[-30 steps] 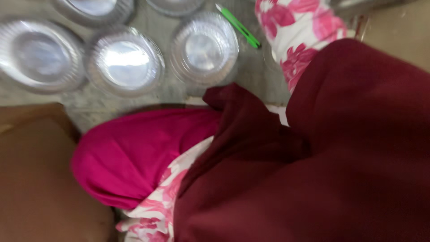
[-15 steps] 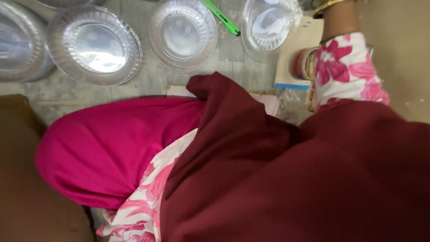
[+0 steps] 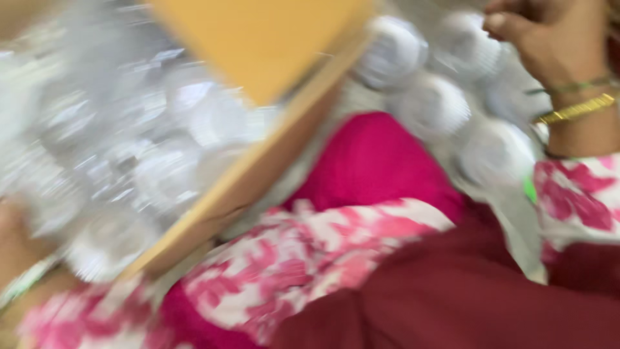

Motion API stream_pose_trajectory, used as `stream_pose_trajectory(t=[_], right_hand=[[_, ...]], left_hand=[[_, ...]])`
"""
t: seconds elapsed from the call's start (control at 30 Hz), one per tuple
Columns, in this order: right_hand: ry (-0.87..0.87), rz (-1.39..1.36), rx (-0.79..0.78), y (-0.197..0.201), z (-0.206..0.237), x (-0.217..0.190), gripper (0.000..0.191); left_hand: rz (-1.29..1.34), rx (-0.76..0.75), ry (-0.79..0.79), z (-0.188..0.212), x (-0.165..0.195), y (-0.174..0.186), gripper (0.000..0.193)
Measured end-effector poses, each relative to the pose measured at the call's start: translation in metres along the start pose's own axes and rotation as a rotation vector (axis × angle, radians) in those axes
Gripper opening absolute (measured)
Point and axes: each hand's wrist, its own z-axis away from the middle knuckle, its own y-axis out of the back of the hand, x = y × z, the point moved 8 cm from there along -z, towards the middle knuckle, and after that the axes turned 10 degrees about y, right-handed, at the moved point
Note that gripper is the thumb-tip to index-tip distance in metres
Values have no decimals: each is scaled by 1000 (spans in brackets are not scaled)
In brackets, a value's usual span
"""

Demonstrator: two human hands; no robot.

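Frame heavily motion-blurred. Right hand [image 3: 549, 42] at top right, bangles on the wrist, fingers curled; whether they grip anything cannot be told. It sits just above a cluster of silvery foil bowls [image 3: 433, 103], outlines smeared. Left hand [image 3: 16, 245] cut off at the left edge, finger state not readable. Beside it a cardboard box [image 3: 258, 97], tilted, holds more foil bowls [image 3: 129, 148], count unclear. Pink and maroon cloth [image 3: 374, 161] fills the lower frame.

Bright, heavily motion-blurred, perhaps slight glare.
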Motion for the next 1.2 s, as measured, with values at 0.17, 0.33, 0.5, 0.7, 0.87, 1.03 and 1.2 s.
stream_pose_trajectory(t=[0.17,0.33,0.5,0.7,0.87,1.03,1.2], right_hand=[[355,56,-397,-199,-117,-103,12],[550,221,-1034,-453,-133,-148,16],[620,948,-1299,-545,-94,-59,17],[529,1084,-1574,-542,-89,-12,44],[321,689,-1371,-516,-127,-75,26],[530,14,-253,-421,-182,-181,17],[902,108,100,-377,-149,-236,14]], left_hand=[[184,29,-170,1,83,82,33],[266,-9,-182,-9,77,95,25],[277,88,-134,-10,60,78,23],[212,27,-25,-21,35,54,23],[85,432,56,-17,14,75,37],[-108,599,-42,-10,17,65,52],[43,522,12,-4,15,44,42]])
